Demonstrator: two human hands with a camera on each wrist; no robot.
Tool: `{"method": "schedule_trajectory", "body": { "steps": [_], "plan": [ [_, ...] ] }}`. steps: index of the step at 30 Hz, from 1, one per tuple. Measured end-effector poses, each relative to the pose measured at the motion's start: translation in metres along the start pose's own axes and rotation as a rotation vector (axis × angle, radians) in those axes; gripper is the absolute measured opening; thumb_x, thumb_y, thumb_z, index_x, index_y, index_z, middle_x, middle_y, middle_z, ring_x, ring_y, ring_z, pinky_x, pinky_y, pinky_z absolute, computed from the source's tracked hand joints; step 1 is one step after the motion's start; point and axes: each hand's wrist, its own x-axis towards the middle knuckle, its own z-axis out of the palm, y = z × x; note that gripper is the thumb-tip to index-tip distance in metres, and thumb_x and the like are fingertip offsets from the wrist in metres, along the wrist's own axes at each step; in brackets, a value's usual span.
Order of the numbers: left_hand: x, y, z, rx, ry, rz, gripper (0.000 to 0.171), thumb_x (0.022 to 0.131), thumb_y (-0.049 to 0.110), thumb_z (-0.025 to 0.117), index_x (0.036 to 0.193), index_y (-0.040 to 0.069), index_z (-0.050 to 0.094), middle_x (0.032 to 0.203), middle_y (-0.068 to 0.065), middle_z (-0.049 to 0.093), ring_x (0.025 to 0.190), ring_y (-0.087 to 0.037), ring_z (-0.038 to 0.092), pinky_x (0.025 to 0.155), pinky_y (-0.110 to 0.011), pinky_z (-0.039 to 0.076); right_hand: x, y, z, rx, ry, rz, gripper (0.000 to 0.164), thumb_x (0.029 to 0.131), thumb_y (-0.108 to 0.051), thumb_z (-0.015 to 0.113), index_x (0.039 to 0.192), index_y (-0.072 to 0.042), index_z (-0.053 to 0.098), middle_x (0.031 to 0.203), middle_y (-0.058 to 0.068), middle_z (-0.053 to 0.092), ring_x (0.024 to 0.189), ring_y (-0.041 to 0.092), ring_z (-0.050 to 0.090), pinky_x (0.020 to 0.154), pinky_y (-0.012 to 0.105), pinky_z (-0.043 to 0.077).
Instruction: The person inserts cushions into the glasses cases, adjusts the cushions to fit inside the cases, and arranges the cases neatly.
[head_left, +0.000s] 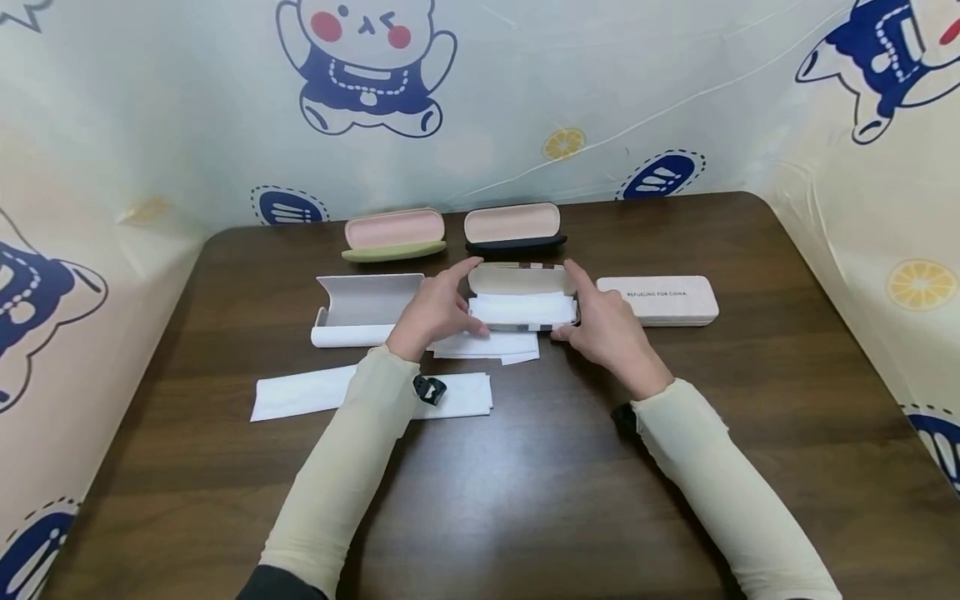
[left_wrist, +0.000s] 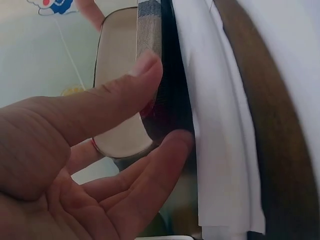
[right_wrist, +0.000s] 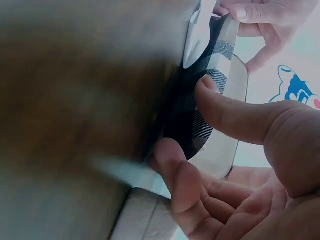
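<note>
An open plaid glasses case [head_left: 517, 278] stands between both hands, its pale-lined lid tipped up at the back. Folded white cloth [head_left: 521, 309] fills its lower half. My left hand [head_left: 442, 307] grips the case's left end; in the left wrist view the thumb lies on the plaid front wall [left_wrist: 149, 37] and the fingers curl toward the underside. At the other end my right hand [head_left: 611, 329] holds it likewise, thumb against the plaid side [right_wrist: 217, 65]. Just in front of the case lies another folded white cloth [head_left: 491, 346], partly covered by it.
An open white case [head_left: 375, 302] is left of the hands, a closed white case [head_left: 678, 302] with lettering right. Behind stand two open pink-lined cases, one green [head_left: 393, 251], one black [head_left: 517, 244]. A long folded white cloth [head_left: 300, 393] lies under the left forearm on the brown table [head_left: 562, 500].
</note>
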Motion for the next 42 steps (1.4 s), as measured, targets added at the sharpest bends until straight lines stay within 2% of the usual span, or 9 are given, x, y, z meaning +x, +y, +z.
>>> {"method": "schedule_trajectory", "body": {
  "steps": [4,10,12,17,22,25,30,37,42],
  "plan": [
    [0.0033,0.0002,-0.0007,0.011,0.007,-0.012,0.108,0.07,0.013,0.094,0.158,0.022,0.032,0.086,-0.008,0.065,0.081,-0.022,0.061,0.08,-0.041,0.048,0.0061,-0.0057,0.0002,-0.007,-0.002,0.022,0.098,0.084,-0.015,0.084,0.16,-0.012,0.021,0.116,0.03,0.063,0.066,0.032,0.059,0.055,0.04,0.046],
    [0.0048,0.0004,-0.0011,0.023,0.019,0.001,0.104,0.072,0.014,0.093,0.157,0.02,0.033,0.084,-0.008,0.065,0.08,-0.022,0.061,0.078,-0.04,0.048,0.0087,-0.0061,0.0001,-0.014,0.012,0.04,0.096,0.084,-0.015,0.083,0.159,-0.012,0.024,0.128,0.029,0.059,0.072,0.033,0.059,0.058,0.04,0.046],
    [0.0045,0.0002,-0.0009,0.025,0.025,0.006,0.102,0.073,0.014,0.093,0.157,0.019,0.034,0.084,-0.008,0.065,0.079,-0.022,0.061,0.078,-0.04,0.048,0.0082,-0.0057,0.0001,-0.01,0.016,0.037,0.094,0.085,-0.016,0.083,0.158,-0.012,0.025,0.128,0.029,0.059,0.075,0.033,0.06,0.06,0.04,0.046],
    [0.0036,-0.0009,0.0003,0.003,0.048,0.015,0.094,0.076,0.012,0.091,0.154,0.015,0.04,0.085,-0.008,0.066,0.078,-0.022,0.062,0.077,-0.039,0.049,0.008,-0.0041,0.0007,0.004,0.03,0.028,0.084,0.087,-0.018,0.081,0.155,-0.012,0.031,0.111,0.026,0.064,0.073,0.032,0.057,0.057,0.039,0.044],
    [0.0024,-0.0007,-0.0015,-0.028,0.122,0.048,0.055,0.081,0.013,0.087,0.131,0.007,0.064,0.091,-0.009,0.067,0.082,-0.023,0.061,0.077,-0.04,0.049,0.0095,-0.0023,0.001,-0.007,0.112,0.003,0.048,0.089,-0.019,0.08,0.127,-0.009,0.053,0.097,0.018,0.067,0.072,0.032,0.057,0.061,0.041,0.045],
    [0.0021,-0.0006,-0.0026,-0.019,0.161,0.06,0.033,0.083,0.016,0.085,0.113,0.007,0.072,0.092,-0.007,0.069,0.083,-0.023,0.061,0.077,-0.04,0.048,0.0105,-0.0016,0.0013,-0.018,0.153,-0.006,0.03,0.089,-0.019,0.08,0.108,-0.009,0.058,0.091,0.014,0.068,0.072,0.031,0.058,0.062,0.042,0.045],
    [0.0032,-0.0014,-0.0011,-0.017,0.165,0.052,0.032,0.08,0.016,0.087,0.108,0.008,0.073,0.091,-0.006,0.069,0.084,-0.023,0.06,0.077,-0.039,0.048,0.0108,-0.0019,0.0015,-0.019,0.147,0.014,0.029,0.088,-0.018,0.08,0.106,-0.009,0.059,0.09,0.014,0.068,0.071,0.031,0.057,0.06,0.04,0.044],
    [0.0037,-0.0016,0.0027,0.019,0.16,0.039,0.036,0.076,0.014,0.091,0.104,0.009,0.069,0.085,-0.007,0.062,0.079,-0.024,0.054,0.071,-0.038,0.043,0.0106,-0.0058,0.0029,-0.054,0.088,0.06,0.034,0.088,-0.017,0.081,0.111,-0.01,0.057,0.104,0.019,0.068,0.076,0.033,0.058,0.066,0.043,0.05],
    [0.0003,-0.0016,0.0011,0.02,0.14,0.045,0.033,0.076,0.014,0.09,0.101,0.008,0.069,0.084,-0.006,0.063,0.079,-0.024,0.054,0.07,-0.037,0.044,0.0106,-0.0073,0.0027,-0.096,0.062,0.048,0.034,0.086,-0.019,0.082,0.107,-0.009,0.057,0.097,0.017,0.066,0.073,0.031,0.057,0.062,0.043,0.048]
  ]
}}
